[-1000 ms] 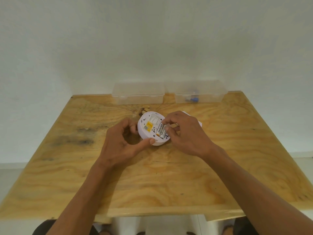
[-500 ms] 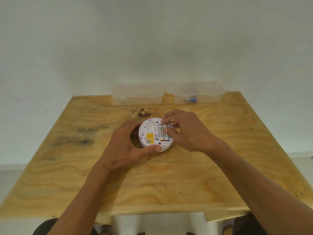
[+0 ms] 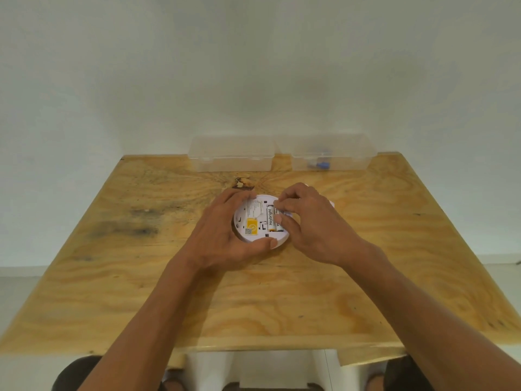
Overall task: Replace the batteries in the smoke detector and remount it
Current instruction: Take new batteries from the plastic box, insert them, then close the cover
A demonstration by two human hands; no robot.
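Near the middle of the wooden table, the smoke detector lies with its back side up toward me, flat or nearly flat on the wood. Its round white body shows a yellow sticker on the left half and the battery bay on the right. One battery sits in the bay with its long axis running away from me toward the wall; the word "Heybright" reads along that axis. A second battery lies just beside it on the right, parallel, but my fingers cover most of it.

My left hand curls around the detector's left rim, thumb pressed along the near edge and fingers wrapped over the far edge, gripping it. My right hand comes in from the right with thumb and fingertips pinched on the second battery, pressing at the bay.

The right part of the detector is hidden under my right hand, so I cannot tell whether that battery is fully seated. A white edge peeks out behind my right hand; I cannot make out what it is.

At the far edge of the table stand two clear plastic boxes side by side: the left box and the right box, which holds something small and blue, too blurred to identify. Both are well apart from my hands.
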